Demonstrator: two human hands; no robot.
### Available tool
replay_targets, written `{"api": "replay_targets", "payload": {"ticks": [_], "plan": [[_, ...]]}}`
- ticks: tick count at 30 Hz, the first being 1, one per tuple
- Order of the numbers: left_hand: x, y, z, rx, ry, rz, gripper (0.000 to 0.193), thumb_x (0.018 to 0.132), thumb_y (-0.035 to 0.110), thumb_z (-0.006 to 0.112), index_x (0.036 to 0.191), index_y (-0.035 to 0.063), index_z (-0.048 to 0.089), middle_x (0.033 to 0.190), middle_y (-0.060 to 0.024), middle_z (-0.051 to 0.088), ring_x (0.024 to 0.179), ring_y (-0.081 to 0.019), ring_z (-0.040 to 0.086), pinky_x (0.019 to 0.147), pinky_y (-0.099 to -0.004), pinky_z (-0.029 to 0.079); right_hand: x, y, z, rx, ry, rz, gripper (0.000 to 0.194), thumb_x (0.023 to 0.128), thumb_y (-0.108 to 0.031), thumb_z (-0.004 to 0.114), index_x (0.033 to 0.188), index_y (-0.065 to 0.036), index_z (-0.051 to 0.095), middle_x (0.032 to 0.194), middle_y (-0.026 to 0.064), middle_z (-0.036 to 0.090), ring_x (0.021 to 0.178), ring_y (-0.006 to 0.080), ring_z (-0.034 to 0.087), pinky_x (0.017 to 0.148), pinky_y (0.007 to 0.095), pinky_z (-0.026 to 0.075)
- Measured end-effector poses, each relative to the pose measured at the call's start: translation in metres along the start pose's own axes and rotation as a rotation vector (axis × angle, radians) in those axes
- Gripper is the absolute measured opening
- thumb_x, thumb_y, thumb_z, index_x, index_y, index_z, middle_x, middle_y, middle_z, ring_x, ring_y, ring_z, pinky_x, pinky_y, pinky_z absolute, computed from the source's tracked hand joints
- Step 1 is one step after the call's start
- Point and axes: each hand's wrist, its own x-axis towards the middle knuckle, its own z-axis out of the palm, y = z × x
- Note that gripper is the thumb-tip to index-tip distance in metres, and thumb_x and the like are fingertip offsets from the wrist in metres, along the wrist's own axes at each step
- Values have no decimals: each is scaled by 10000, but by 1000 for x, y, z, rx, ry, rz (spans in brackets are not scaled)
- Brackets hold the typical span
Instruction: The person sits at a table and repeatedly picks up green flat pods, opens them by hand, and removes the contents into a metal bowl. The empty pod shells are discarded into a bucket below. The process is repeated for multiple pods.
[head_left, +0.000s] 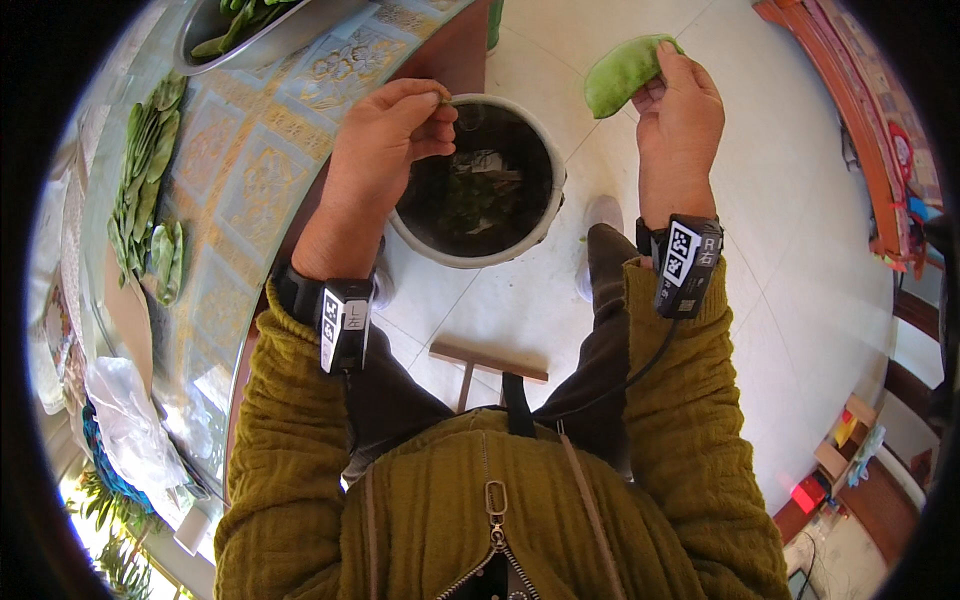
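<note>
My right hand (679, 120) holds a wide flat green bean pod (626, 75) by one end, between thumb and fingers, above the tiled floor. My left hand (405, 124) is over the left rim of a round bin (556, 161) with a dark inside. Its thumb and forefinger are pinched together on a tiny bit of something, too small to name for certain. On the table to the left lie a long pile of flat green bean pods (146, 172) and a small group of pods (167, 259) beside it. A metal bowl (247, 56) at the table's far end holds more pods.
The glass-topped table (259, 176) with a patterned cloth runs along my left side, its edge close to my left forearm. A clear plastic bag (131, 427) lies on its near part. A wooden stool bar (487, 361) shows between my legs. Wooden furniture (840, 97) stands at far right.
</note>
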Motion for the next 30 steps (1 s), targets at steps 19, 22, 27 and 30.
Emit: {"api": "replay_targets", "payload": {"ticks": [19,22,27,30], "plan": [[-1,-13,0,719,-76,102,202,827,181,656,867,-13,690,746,-71,671,593,-139,593,611,-274,495,4,1,-8,28,-65,25,178,876,-92,630,1010,21,595,972,115,643,872,257,641,780,400,536],[-1,-18,0,864,-158,247,178,807,142,642,880,-17,677,775,-98,674,677,-204,637,666,-312,504,-4,3,-2,13,-102,44,172,877,-100,637,996,21,607,966,115,646,857,253,647,783,399,539],[-1,-19,5,932,-239,352,221,798,51,618,1006,-20,636,936,-111,651,842,-166,622,780,-279,482,-12,5,6,-19,-149,46,181,878,-109,641,999,21,606,960,115,645,856,249,650,776,396,544],[-1,-13,11,674,-240,169,278,824,101,637,1072,-25,619,1027,-113,644,898,-185,628,809,-284,478,-21,9,12,-36,-181,68,176,878,-112,641,991,18,607,951,112,645,847,242,651,772,390,549]]}}
